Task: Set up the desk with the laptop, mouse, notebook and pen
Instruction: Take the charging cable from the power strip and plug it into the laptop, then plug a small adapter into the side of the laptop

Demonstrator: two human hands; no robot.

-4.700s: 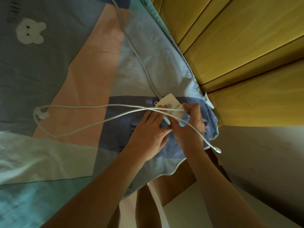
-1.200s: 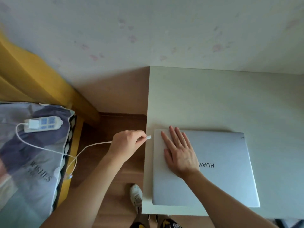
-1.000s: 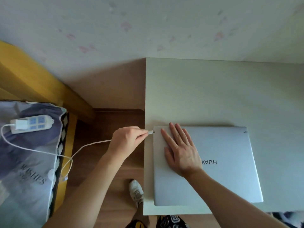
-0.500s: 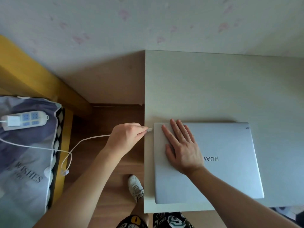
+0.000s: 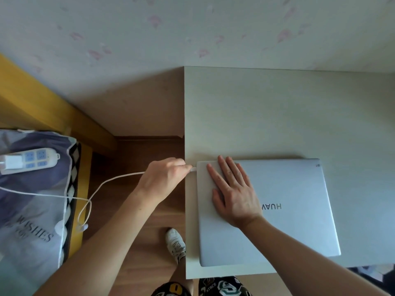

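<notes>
My left hand (image 5: 162, 178) pinches the charger cable (image 5: 119, 178) plug at the closed laptop (image 5: 288, 210) edge; right hand (image 5: 233, 193) flat, fingers spread, on lid (power strip (image 5: 30, 160) on bed, bench (image 5: 277, 114) otherwise bare).

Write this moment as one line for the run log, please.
step: plugging charger | left hand: holds cable plug at laptop left edge | right hand: flat on closed lid | power strip: on bed

bare forearms, dark patterned shorts (image 5: 222, 288) (yellow and green prints), a white sneaker (image 5: 175, 244).

Pale floral wall (image 5: 192, 28), wood floor (image 5: 136, 253), yellow bed frame (image 5: 42, 107) at left.
</notes>
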